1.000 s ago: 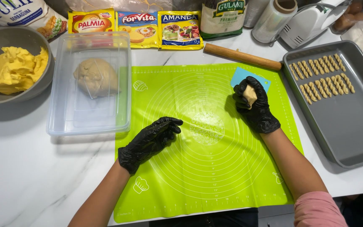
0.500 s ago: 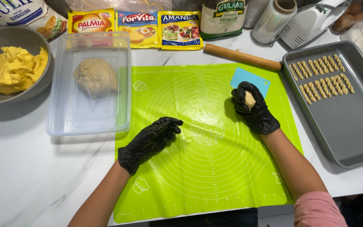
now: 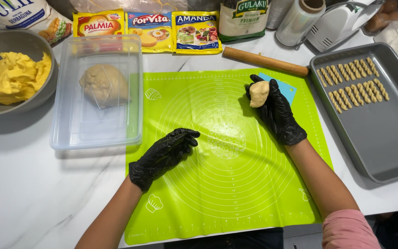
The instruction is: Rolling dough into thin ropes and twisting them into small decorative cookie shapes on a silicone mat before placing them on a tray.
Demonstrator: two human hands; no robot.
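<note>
Lifting dough lump (image 3: 258, 93) slightly higher in gripping right hand (image 3: 276, 110), left hand (image 3: 164, 154) unmoved, fingers loosely curled on mat (image 3: 236, 184).

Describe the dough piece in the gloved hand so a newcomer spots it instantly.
Start at the bright green mat in the middle of the white counter. Over its far right part the right hand, in a black glove, holds a small pale dough lump. The far bigger dough ball lies in the clear tub.
</note>
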